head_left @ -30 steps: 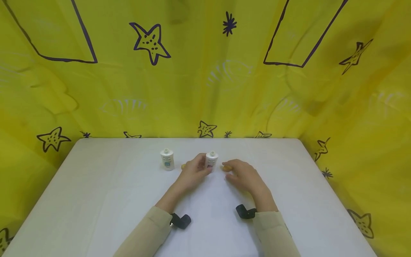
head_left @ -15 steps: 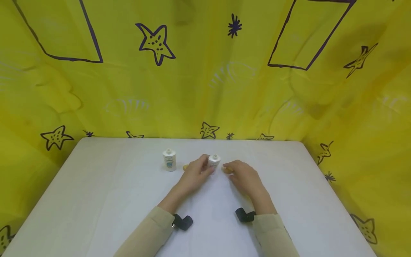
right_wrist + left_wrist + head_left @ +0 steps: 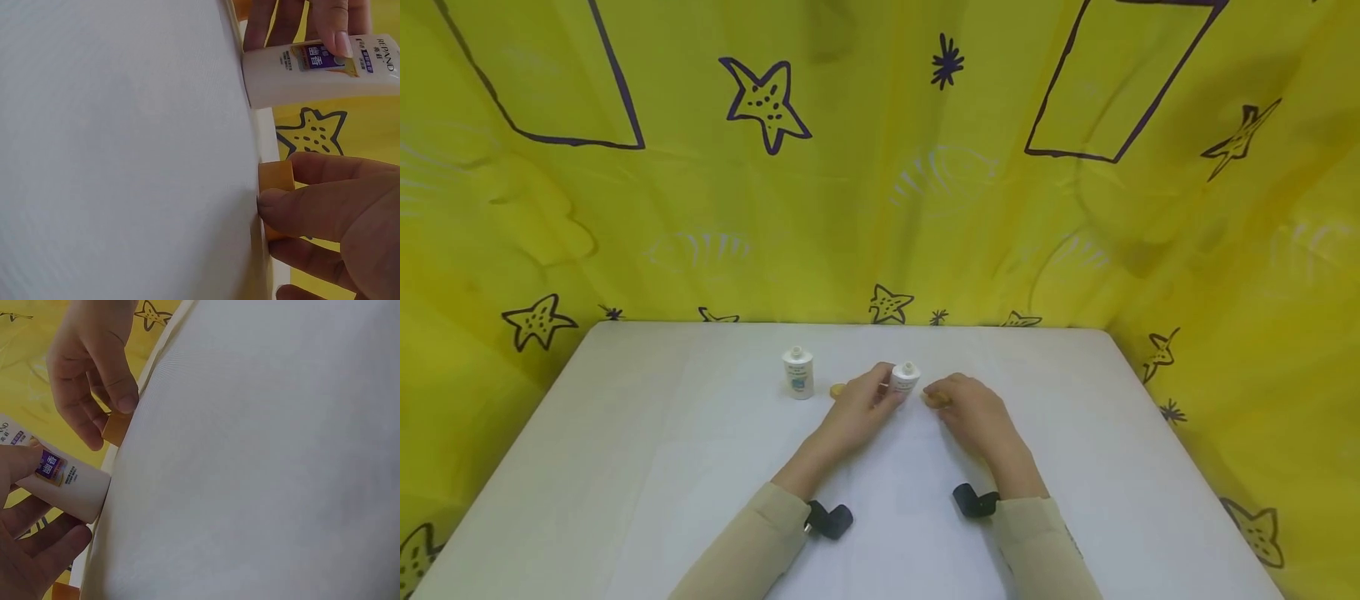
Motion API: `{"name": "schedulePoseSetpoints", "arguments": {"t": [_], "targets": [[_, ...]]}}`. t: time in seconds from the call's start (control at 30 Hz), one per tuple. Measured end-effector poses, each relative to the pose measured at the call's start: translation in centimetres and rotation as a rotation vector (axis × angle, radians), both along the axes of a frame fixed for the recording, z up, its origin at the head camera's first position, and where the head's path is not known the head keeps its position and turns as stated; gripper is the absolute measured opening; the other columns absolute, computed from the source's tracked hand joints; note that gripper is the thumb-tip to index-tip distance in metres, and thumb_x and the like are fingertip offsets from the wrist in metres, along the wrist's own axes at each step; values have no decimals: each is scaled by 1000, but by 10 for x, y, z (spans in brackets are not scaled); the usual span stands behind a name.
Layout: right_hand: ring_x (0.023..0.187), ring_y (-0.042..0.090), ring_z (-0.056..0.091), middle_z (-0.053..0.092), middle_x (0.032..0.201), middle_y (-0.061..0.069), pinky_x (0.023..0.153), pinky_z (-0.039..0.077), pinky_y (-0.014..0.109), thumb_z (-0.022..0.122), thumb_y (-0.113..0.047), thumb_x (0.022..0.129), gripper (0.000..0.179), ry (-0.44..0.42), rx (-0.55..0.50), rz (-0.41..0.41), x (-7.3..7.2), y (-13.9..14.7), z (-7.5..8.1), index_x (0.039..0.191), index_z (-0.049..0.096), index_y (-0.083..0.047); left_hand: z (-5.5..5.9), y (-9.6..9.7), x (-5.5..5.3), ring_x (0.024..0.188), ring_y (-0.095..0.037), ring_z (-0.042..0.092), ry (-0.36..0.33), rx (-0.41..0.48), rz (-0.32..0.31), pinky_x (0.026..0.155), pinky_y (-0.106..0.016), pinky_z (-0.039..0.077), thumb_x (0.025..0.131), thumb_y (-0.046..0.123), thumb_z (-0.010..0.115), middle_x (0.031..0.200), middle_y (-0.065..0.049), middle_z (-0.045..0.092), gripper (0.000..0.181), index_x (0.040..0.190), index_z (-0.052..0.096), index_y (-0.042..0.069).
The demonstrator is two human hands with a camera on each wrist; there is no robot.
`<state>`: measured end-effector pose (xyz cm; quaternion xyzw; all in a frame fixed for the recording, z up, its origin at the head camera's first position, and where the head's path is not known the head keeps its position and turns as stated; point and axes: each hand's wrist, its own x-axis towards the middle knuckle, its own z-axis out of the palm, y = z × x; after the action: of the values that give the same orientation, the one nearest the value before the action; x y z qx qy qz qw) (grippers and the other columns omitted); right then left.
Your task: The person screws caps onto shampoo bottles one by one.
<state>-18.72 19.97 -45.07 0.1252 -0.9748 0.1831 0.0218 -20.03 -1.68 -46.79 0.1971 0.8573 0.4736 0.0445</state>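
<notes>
My left hand [image 3: 855,412] grips a white lotion bottle [image 3: 906,377] with a purple label [image 3: 50,467], fingers and thumb round its sides. The bottle leans slightly to the right, its narrow neck bare at the top. In the right wrist view the bottle's broad base [image 3: 253,84] is at the tabletop. To the right of it, my right hand [image 3: 979,417] pinches an orange-yellow cap [image 3: 276,177] between thumb and fingers, low at the table surface. Bottle and cap are apart.
A second white bottle [image 3: 798,373] stands upright on the white table [image 3: 700,483], left of my left hand. Another yellow cap [image 3: 837,390] lies between that bottle and the hand, partly hidden. A yellow patterned curtain [image 3: 850,208] hangs behind the table's far edge.
The held bottle was upright and now tilts to the right. My right fingers have drawn in on the cap. The head view has shifted slightly; the second bottle stays in place.
</notes>
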Motion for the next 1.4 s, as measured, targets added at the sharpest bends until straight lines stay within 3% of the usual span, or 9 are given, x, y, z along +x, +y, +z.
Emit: {"name": "schedulePoseSetpoints", "arguments": {"t": [0.17, 0.37, 0.63, 0.77, 0.97, 1.3, 1.4], "targets": [[109, 22, 66, 71, 109, -3, 97, 52, 44, 76, -13, 89, 21, 11, 3, -13, -2, 2, -1, 109, 75, -21, -3, -1, 1, 115, -21, 63, -10, 16, -7, 97, -42, 53, 101, 35, 57, 130, -2, 65, 32, 131, 53, 25], [110, 24, 66, 71, 116, -1, 95, 52, 46, 75, -14, 89, 26, 4, -8, -39, -1, 1, 0, 114, 73, -22, -6, -9, 8, 116, -22, 62, -14, 30, -7, 97, -44, 52, 101, 35, 58, 130, -3, 65, 30, 129, 54, 25], [96, 19, 67, 71, 111, -2, 84, 55, 43, 74, -14, 89, 33, 86, -64, 7, 3, 0, 9, 121, 69, -22, 9, -23, 21, 116, -20, 64, -70, 75, -7, 98, -37, 53, 101, 34, 58, 130, -5, 64, 35, 134, 52, 22], [93, 18, 69, 71, 108, -3, 83, 56, 42, 76, -13, 87, 34, 158, -106, 64, 4, -2, 16, 120, 70, -20, 15, -29, 24, 116, -15, 62, -36, 95, -13, 98, -32, 52, 101, 31, 60, 128, -1, 64, 34, 133, 52, 20], [93, 16, 70, 71, 109, -4, 82, 57, 39, 78, -12, 86, 34, 205, -142, 112, 8, -6, 28, 119, 70, -20, 23, -38, 29, 117, -14, 62, 44, 85, -47, 101, -36, 51, 100, 33, 61, 128, 2, 65, 37, 133, 54, 18], [91, 9, 70, 70, 109, -10, 78, 56, 33, 80, -14, 84, 36, 236, -171, 171, 24, -8, 37, 118, 70, -22, 28, -45, 39, 115, -11, 62, 58, 134, -92, 101, -34, 51, 99, 30, 64, 125, 4, 65, 36, 131, 56, 17], [91, 8, 69, 70, 109, -10, 77, 57, 33, 80, -12, 84, 36, 226, -233, 192, 27, -6, 39, 118, 70, -20, 31, -46, 41, 113, -10, 62, 61, 145, -101, 99, -32, 52, 99, 28, 64, 122, 4, 66, 34, 130, 56, 17]]}}
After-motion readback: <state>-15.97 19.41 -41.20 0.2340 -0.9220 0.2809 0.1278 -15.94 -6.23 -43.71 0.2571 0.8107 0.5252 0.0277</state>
